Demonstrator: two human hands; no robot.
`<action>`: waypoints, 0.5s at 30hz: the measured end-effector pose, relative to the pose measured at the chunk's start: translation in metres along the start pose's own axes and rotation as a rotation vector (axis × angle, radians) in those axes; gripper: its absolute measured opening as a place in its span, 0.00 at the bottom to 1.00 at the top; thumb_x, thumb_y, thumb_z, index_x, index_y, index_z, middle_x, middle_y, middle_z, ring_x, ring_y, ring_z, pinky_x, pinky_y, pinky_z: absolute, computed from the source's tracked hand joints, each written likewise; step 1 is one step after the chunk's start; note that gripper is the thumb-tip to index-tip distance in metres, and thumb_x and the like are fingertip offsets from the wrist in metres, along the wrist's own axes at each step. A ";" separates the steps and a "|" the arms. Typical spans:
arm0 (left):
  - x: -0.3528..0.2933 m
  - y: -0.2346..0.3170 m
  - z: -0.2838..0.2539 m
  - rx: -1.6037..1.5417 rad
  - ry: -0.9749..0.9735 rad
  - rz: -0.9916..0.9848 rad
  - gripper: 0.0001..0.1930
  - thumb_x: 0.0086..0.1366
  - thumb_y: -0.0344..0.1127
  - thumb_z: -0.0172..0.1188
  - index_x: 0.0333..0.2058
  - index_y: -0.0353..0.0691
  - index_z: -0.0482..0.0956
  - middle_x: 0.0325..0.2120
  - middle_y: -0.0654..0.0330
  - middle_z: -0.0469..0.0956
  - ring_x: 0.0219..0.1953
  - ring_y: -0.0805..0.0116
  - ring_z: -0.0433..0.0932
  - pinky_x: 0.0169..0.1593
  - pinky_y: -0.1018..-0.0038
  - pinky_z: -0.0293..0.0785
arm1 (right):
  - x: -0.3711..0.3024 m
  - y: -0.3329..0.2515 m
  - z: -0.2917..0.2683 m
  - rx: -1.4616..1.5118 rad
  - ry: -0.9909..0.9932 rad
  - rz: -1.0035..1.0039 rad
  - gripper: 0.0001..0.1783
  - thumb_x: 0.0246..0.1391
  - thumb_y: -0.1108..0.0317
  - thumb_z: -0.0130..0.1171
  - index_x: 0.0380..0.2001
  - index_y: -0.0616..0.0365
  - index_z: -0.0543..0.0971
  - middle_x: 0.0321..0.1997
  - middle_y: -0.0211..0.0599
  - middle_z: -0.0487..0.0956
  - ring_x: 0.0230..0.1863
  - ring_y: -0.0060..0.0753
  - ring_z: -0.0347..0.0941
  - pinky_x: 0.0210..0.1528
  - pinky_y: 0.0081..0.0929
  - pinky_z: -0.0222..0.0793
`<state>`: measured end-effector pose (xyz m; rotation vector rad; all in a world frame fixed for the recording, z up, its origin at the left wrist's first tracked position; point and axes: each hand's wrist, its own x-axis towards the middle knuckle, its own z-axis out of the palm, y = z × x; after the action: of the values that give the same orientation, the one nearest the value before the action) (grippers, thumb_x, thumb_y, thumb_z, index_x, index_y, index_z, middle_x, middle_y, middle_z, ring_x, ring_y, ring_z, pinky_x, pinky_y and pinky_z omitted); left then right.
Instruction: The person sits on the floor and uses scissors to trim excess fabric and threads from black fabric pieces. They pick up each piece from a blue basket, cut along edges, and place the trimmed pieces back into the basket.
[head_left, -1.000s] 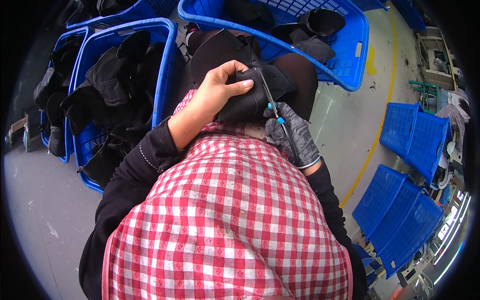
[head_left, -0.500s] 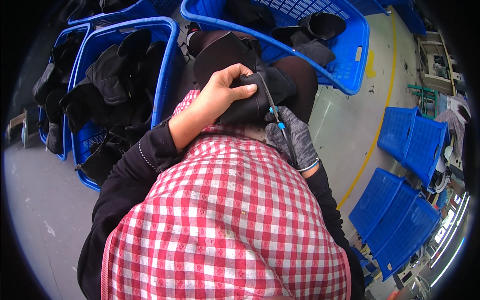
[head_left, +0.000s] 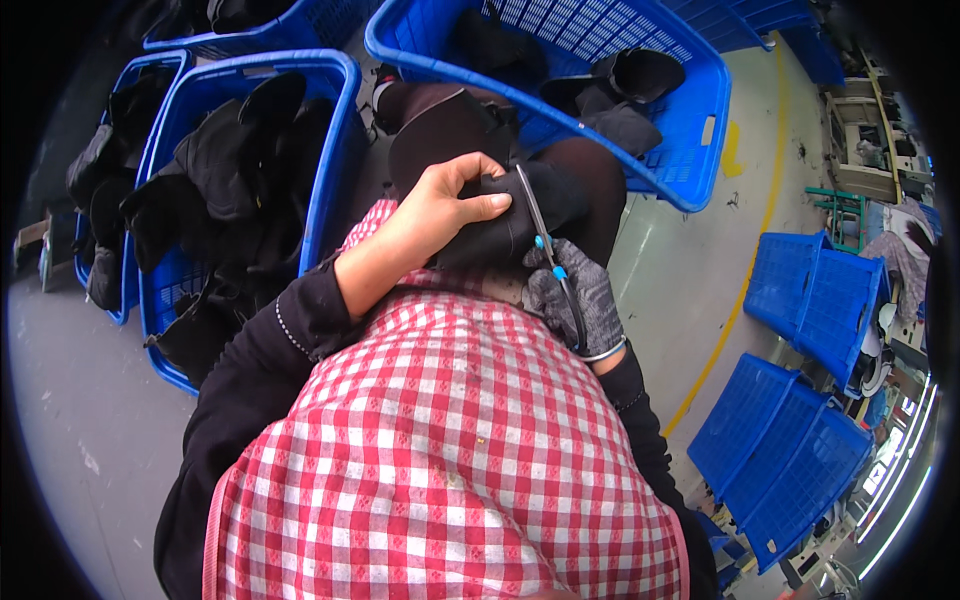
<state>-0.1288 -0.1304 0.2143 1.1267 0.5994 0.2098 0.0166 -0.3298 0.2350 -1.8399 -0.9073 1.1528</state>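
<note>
A black cap point(head_left: 482, 238) lies in my lap, its curved brim point(head_left: 432, 138) toward the far side. With thumb and fingers, my bare left hand point(head_left: 432, 212) pinches an edge of the cap's fabric. In a grey glove, my right hand point(head_left: 588, 295) is closed round the handles of scissors point(head_left: 534, 208) with blue parts near the pivot. The long blades point away from me along the cap, just right of my left fingertips. Whether they touch the fabric I cannot tell. Anything small under my left fingers is hidden.
Blue plastic baskets holding black caps stand at my left point(head_left: 325, 190) and ahead right point(head_left: 712, 150). More blue baskets point(head_left: 790, 420) lean in a row on the right, beyond a yellow floor line point(head_left: 735, 335). A red-and-white checked apron point(head_left: 430, 430) covers my front.
The view has shifted slightly. My left hand still pinches the cap, and the scissors have turned a little, their blade tips now leaning further left beside the left fingertips.
</note>
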 end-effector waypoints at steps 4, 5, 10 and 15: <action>0.013 0.068 -0.007 0.586 -0.056 0.329 0.10 0.63 0.26 0.68 0.42 0.33 0.81 0.34 0.60 0.83 0.38 0.72 0.80 0.46 0.74 0.76 | 0.005 -0.017 -0.033 0.872 -0.078 -0.182 0.21 0.64 0.64 0.68 0.55 0.60 0.76 0.38 0.30 0.78 0.37 0.22 0.74 0.39 0.18 0.74; 0.017 0.089 -0.010 0.678 -0.160 0.413 0.11 0.61 0.26 0.68 0.43 0.33 0.81 0.34 0.57 0.84 0.38 0.68 0.82 0.47 0.73 0.76 | 0.008 -0.019 -0.041 0.945 -0.103 -0.240 0.23 0.64 0.64 0.68 0.57 0.58 0.75 0.41 0.31 0.78 0.41 0.23 0.74 0.41 0.18 0.74; 0.034 0.142 -0.005 1.011 -0.529 0.483 0.13 0.58 0.26 0.68 0.43 0.35 0.83 0.35 0.54 0.83 0.38 0.61 0.83 0.48 0.70 0.78 | 0.019 -0.011 -0.030 0.833 -0.211 -0.202 0.31 0.60 0.65 0.72 0.64 0.55 0.72 0.54 0.34 0.80 0.54 0.29 0.79 0.52 0.25 0.78; 0.028 0.096 0.006 1.239 0.183 0.623 0.23 0.57 0.36 0.73 0.51 0.44 0.81 0.45 0.57 0.83 0.46 0.51 0.82 0.49 0.64 0.78 | 0.023 0.012 -0.001 0.568 -0.031 -0.133 0.26 0.70 0.51 0.60 0.61 0.58 0.74 0.49 0.30 0.81 0.42 0.17 0.77 0.46 0.20 0.75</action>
<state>-0.0890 -0.0813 0.2919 2.5150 0.5038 0.5110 0.0277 -0.3155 0.2160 -1.2865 -0.6215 1.2057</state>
